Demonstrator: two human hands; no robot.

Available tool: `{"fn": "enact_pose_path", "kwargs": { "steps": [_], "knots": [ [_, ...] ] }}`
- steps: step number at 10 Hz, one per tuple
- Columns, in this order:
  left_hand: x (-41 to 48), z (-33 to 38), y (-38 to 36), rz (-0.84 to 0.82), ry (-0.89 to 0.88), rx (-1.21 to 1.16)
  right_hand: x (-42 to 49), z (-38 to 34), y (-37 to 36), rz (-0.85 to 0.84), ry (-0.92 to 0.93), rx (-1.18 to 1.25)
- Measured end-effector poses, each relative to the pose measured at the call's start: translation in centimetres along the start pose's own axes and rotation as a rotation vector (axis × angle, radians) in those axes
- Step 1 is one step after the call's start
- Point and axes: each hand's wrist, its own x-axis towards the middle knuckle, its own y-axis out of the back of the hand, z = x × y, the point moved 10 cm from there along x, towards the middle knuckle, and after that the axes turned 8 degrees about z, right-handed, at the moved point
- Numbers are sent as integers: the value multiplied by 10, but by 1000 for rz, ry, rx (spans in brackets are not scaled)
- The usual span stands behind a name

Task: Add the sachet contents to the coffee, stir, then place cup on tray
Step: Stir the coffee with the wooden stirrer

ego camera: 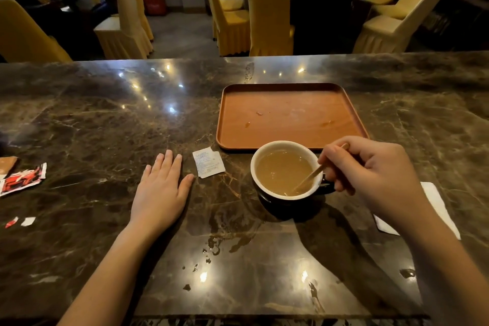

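A dark cup [267, 197] with a white inside stands on the marble counter, filled with light brown coffee [280, 171]. My right hand [370, 169] grips a wooden stir stick [308, 178] whose lower end dips into the coffee at the cup's right side. A torn white sachet [209, 163] lies flat just left of the cup. My left hand [161, 190] rests palm down on the counter, fingers spread, its fingertips beside the sachet. The orange-brown tray [288, 116] sits directly behind the cup with a few small drips on it.
A white napkin [436, 201] lies under my right forearm. Torn red sachets [22, 178] and small scraps [19, 221] sit at the far left. Spilled drops [214, 249] mark the counter in front of the cup. Yellow-covered chairs [270, 21] stand beyond the counter.
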Motion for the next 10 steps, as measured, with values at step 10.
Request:
{"fn": "enact_pose_path", "kwargs": {
  "steps": [10],
  "knots": [
    [0,2,2,8,-8,4,-8,-18,33,236,207,-49]
  ]
}}
